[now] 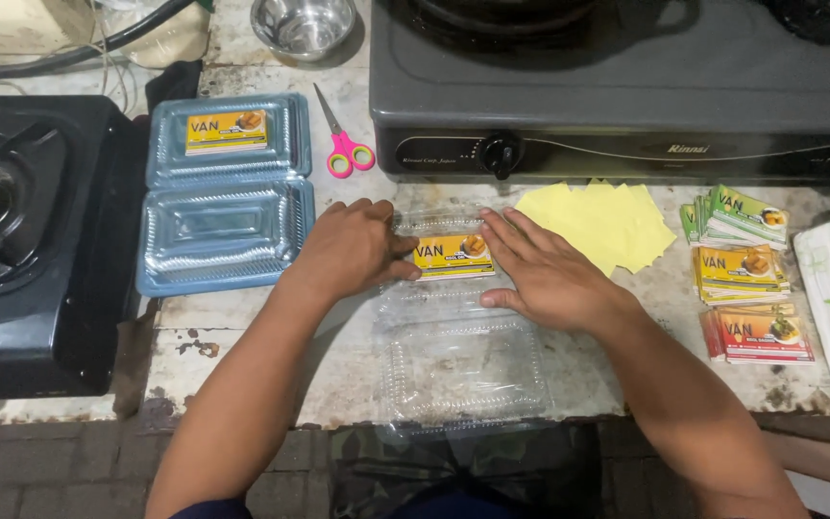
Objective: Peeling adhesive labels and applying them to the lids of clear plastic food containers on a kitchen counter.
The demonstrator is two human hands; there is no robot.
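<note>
Two stoves frame our counter (242, 332): a grey stove (626, 86) along the far edge, a black stove (31, 240) at the left edge. Our open clear clamshell box (458, 336) lies at the near edge. Our left hand (350, 248) and right hand (549, 274) rest flat, fingers spread, pressing its yellow label (451, 256) smooth. Spare label stacks (746, 279) sit near the right edge, within reach.
</note>
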